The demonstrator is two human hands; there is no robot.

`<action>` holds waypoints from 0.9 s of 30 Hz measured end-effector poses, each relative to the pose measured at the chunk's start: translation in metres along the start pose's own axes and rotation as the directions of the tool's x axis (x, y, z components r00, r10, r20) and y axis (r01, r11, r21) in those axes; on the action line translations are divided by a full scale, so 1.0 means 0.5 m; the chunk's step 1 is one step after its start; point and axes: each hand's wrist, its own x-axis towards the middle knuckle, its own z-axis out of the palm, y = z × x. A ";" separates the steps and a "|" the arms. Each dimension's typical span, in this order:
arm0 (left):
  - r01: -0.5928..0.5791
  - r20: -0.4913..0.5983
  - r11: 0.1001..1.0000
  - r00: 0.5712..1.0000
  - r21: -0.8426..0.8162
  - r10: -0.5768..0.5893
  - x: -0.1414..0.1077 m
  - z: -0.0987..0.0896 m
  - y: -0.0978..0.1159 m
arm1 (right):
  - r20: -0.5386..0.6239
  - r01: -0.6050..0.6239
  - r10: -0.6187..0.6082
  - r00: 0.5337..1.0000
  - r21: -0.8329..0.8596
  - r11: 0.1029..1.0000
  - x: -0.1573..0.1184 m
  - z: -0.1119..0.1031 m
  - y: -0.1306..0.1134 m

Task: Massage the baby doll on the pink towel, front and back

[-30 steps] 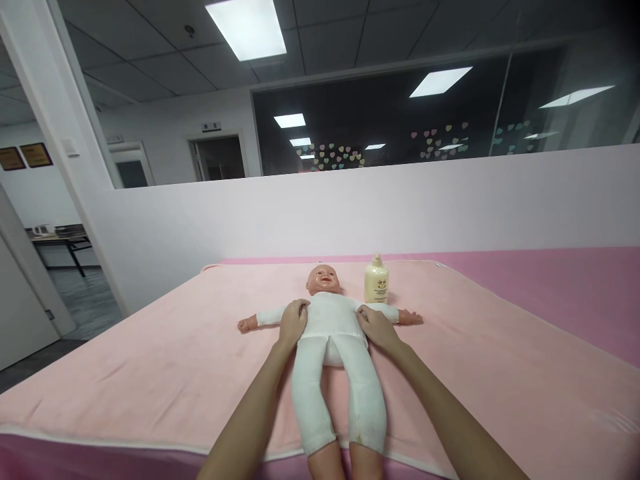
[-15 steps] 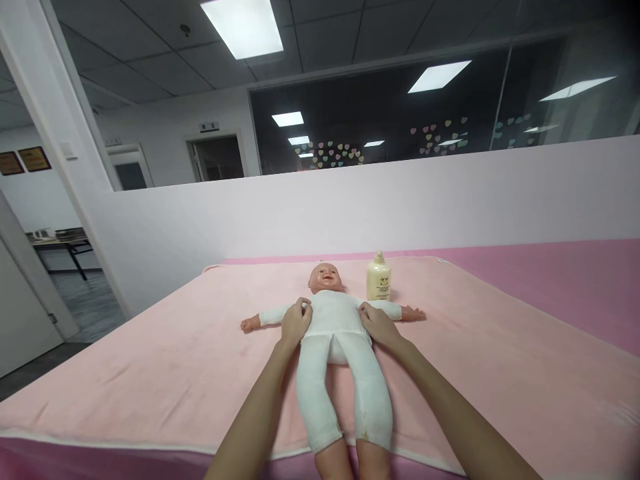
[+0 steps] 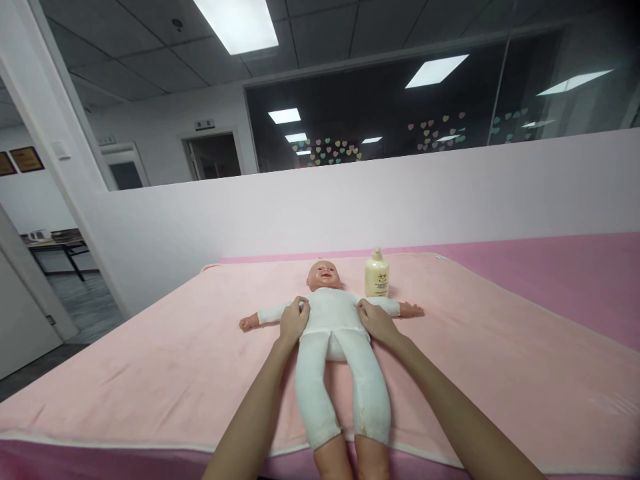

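Note:
A baby doll with a white cloth body lies on its back, its head at the far end and its legs toward me. Its arms are spread out to both sides. My left hand grips the doll's side just below the armpit, fingers curled against the cloth. On the opposite side, my right hand is closed on the torso in the same way. The fingertips of both hands are partly hidden. Beyond the doll's arm on the right stands a pale yellow pump bottle, touched by neither hand.
Under the doll a pink towel with a white edge is spread over a darker pink surface. A low white wall with glass above it rises behind. At the left are a door and a table.
The whole view has shifted slightly with my head. Both hands keep their places on the doll, and the doll and bottle have not visibly moved.

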 end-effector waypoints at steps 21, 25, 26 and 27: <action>0.002 0.006 1.000 1.000 0.008 -0.002 -0.002 0.000 -0.001 | -0.005 -0.007 0.007 1.000 0.017 1.000 -0.003 0.001 -0.001; 0.007 0.005 1.000 1.000 0.003 -0.007 -0.002 0.000 -0.002 | -0.005 -0.004 0.004 1.000 0.023 1.000 -0.002 0.003 0.002; 0.005 0.004 1.000 1.000 0.000 -0.005 -0.002 0.000 -0.002 | -0.006 -0.003 0.003 1.000 0.022 1.000 -0.001 0.004 0.002; 0.003 0.004 1.000 1.000 -0.002 -0.003 -0.002 0.001 -0.003 | -0.006 -0.003 0.003 1.000 0.021 1.000 -0.001 0.004 0.003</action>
